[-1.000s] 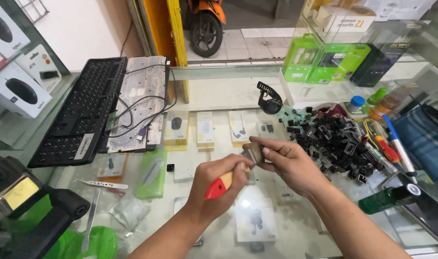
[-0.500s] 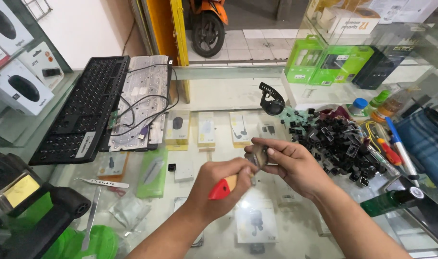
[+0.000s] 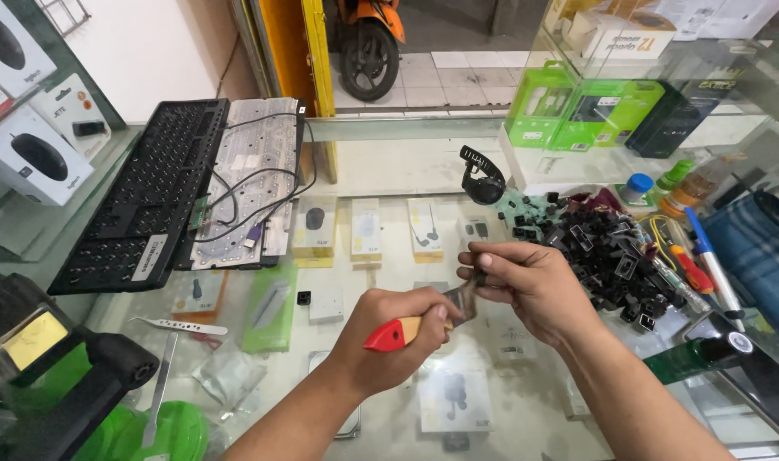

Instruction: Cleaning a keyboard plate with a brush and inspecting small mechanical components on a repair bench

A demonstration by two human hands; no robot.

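**A:** So what were the hands doing in that shot?

**B:** The left hand [image 3: 389,337] was clenched round a small brush with a red-tipped wooden handle [image 3: 406,329], bristles aimed at the right hand [image 3: 526,282]. The right one was pinching a small dark keycap [image 3: 479,278] between thumb and fingers, bristles touching it or just beside it, hard to tell. All of that was held above the middle of the glass counter [image 3: 389,171].

**A:** Anything else around?

**B:** A pile of black keycaps [image 3: 607,256] sat toward the counter's right edge, just past the right hand. A stripped black keyboard frame [image 3: 146,196] lay near the far left corner with its pale membrane sheet [image 3: 253,179] beside it. Metal tweezers [image 3: 180,326] lay near the left edge.
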